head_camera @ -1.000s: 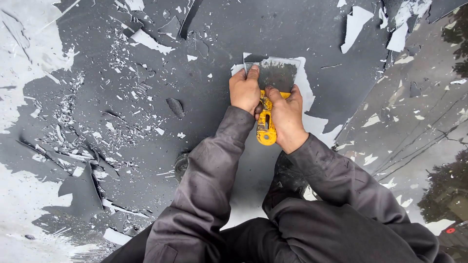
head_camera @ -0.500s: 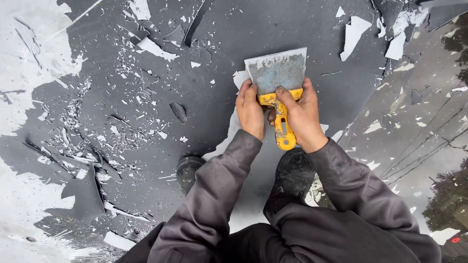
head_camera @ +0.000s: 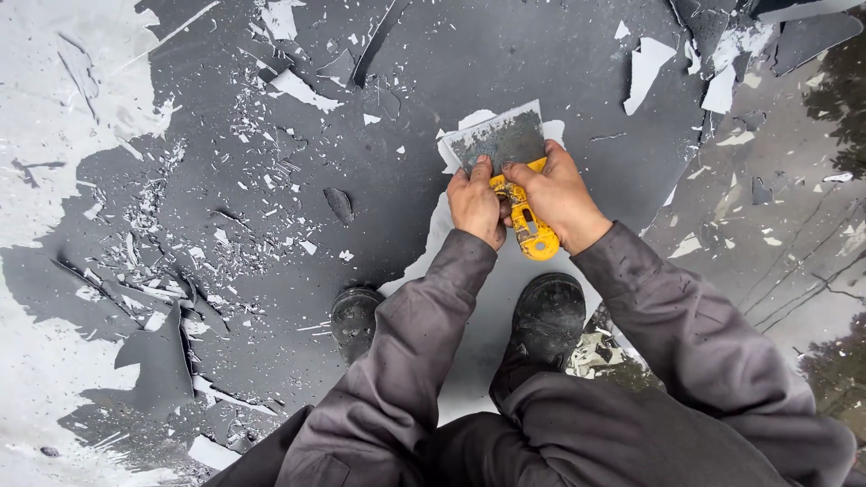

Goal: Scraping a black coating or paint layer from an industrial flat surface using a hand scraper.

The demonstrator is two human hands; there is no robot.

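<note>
A wide scraper [head_camera: 502, 140] with a grey metal blade and a yellow handle lies flat against the dark grey painted floor [head_camera: 505, 63]. My left hand [head_camera: 476, 203] presses on the blade's near left corner and grips the top of the handle. My right hand [head_camera: 557, 194] holds the handle from the right, fingers over the blade's base. A pale scraped patch [head_camera: 424, 257] of bare surface runs under the blade and back toward me.
Two black boots [head_camera: 354, 316] [head_camera: 548, 316] stand just behind the scraper. Loose paint flakes and curled strips [head_camera: 180, 225] litter the floor at left. Large bare whitish areas [head_camera: 54, 90] lie at far left. Bigger peeled pieces [head_camera: 649, 68] sit at upper right.
The scraper was pulled back toward me and then set forward again; both hands stay on it, the blade now tilted slightly left over the pale patch.
</note>
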